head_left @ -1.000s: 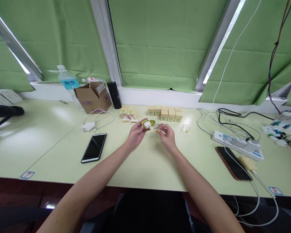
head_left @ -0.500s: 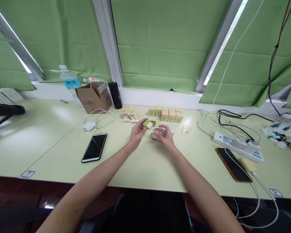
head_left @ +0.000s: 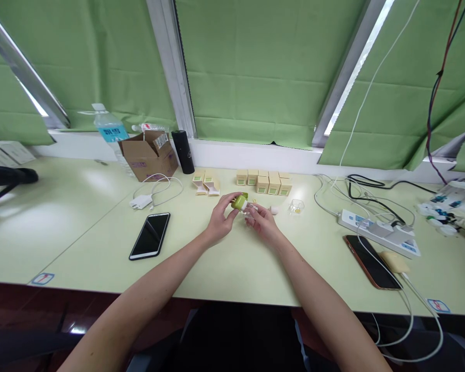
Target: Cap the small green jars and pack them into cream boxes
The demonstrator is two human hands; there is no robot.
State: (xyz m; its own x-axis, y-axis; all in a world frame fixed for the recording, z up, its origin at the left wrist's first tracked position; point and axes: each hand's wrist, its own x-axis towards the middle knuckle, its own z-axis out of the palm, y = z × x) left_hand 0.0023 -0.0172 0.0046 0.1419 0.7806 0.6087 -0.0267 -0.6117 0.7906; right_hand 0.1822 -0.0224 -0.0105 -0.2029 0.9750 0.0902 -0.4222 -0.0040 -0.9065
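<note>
By the left hand (head_left: 219, 221) a green case (head_left: 238, 202) is grasped, its white end (head_left: 244, 205) angled toward the right hand (head_left: 264, 223), in which a clear plastic piece (head_left: 249, 214) is pinched; both forearms (head_left: 160, 276) are outstretched. Whether case and plastic touch is obscured by fingers (head_left: 258, 217). Beyond the case, small cream boxes (head_left: 273, 183) are grouped; nearer than it, the tabletop (head_left: 236, 263) is bounded by its front edge.

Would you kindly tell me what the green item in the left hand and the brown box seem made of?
Green item: probably smooth plastic, perhaps silicone, from its even colour; too small to be sure.
Brown box: likely matte cardboard, from its stiff folded flaps.
</note>
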